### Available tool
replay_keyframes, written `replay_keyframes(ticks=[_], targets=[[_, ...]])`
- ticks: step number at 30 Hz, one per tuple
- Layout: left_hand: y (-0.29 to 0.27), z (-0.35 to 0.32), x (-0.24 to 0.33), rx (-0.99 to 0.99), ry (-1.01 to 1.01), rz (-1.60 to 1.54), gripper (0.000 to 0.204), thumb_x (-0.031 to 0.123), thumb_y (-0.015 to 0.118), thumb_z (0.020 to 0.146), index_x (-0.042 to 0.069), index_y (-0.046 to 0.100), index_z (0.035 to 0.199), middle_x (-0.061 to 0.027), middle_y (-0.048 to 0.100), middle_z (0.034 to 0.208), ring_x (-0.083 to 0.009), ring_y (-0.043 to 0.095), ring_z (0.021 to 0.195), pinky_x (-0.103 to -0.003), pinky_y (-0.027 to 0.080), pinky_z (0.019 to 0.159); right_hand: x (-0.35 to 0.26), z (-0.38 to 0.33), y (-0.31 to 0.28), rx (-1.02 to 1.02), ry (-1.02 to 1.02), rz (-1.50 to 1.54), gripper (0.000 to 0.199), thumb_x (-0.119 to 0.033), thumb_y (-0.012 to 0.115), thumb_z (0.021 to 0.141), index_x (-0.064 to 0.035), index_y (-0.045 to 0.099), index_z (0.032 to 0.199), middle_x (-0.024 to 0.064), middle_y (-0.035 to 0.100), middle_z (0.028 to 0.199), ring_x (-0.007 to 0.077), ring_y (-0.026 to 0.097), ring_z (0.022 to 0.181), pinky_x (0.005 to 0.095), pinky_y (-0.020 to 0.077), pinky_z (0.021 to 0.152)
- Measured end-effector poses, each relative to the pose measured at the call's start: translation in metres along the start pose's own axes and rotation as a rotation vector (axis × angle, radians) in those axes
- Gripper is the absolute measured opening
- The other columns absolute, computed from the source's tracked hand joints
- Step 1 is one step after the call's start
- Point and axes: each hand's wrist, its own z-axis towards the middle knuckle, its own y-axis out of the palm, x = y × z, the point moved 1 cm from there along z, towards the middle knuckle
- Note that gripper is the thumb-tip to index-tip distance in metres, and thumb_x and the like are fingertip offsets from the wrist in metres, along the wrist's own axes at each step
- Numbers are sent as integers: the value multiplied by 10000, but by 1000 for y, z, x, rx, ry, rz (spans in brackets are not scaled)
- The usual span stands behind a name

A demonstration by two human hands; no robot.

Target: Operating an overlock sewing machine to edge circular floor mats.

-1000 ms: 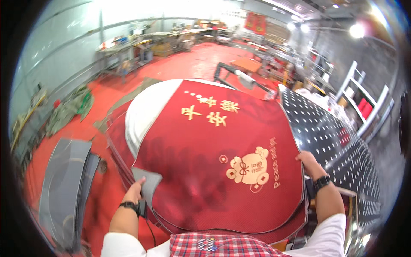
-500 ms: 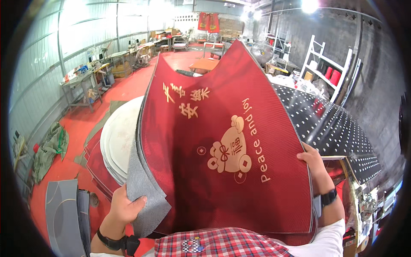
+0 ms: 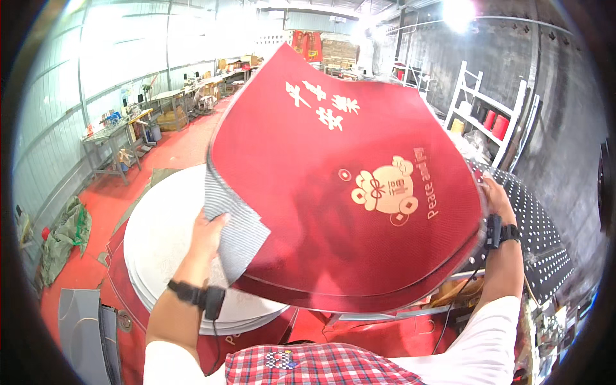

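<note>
A stack of red floor mats (image 3: 289, 173) with gold lettering and a gold pouch picture hangs bowed in front of me, raised by both hands. My left hand (image 3: 208, 236) is closed on the left edge, where a corner folds over and bares the ribbed grey backing (image 3: 242, 234). On the far right edge, my right hand (image 3: 495, 194) grips the mats, its fingertips partly hidden. Beneath and left of them, white rounded sheets (image 3: 160, 234) lie piled on more red mats (image 3: 122, 289).
A black table (image 3: 536, 224) studded with white dots stands right. Grey mats (image 3: 80, 327) lie lower left, near crumpled green cloth (image 3: 67, 237). Workbenches (image 3: 109, 141) line the left wall. A white rack (image 3: 494, 109) with red spools leans at the right wall.
Both hands have moved up and forward with the red mats, which now tilt and spread wider. More of the white sheets and the red mats underneath shows.
</note>
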Motion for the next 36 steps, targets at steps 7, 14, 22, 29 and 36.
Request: replay_keyframes(ticks=[7,14,22,29,36], targets=[[56,86,-150,-152,-141,261,390,120,555,757,-44,440,1092,-129,565,960,-177,546,867,-301,433,767,161,53,76,-456,148,-625,597,-317,539,802,-24,304,1266,157,460,1179,232,445,1076,338,339,911],[-15,10,-216,-205,-636,273,414,254,523,789,8,468,1117,-101,562,1004,-209,546,851,-291,431,751,282,-34,151,-444,-154,-1363,783,-484,572,688,-120,252,1304,241,151,1343,403,168,1232,539,211,947],[-220,-200,-224,1043,-517,1015,366,155,532,682,8,523,1018,-189,553,982,-299,541,897,-373,443,722,268,-64,221,-521,-542,-1033,463,-174,572,699,31,455,1097,259,379,1193,383,346,1122,436,285,934],[-244,-190,-211,1326,-750,802,468,208,574,645,5,501,1061,-217,498,1027,-343,525,907,-393,427,789,263,-174,362,-1234,-285,-516,255,-103,557,761,-2,553,995,145,585,927,223,573,864,291,452,744],[-288,-193,-158,1011,-779,619,311,235,592,638,26,570,866,-181,511,983,-337,526,877,-389,432,757,316,-238,384,-1298,51,-775,296,-176,529,802,-12,533,1048,119,600,929,145,591,795,244,466,678]])
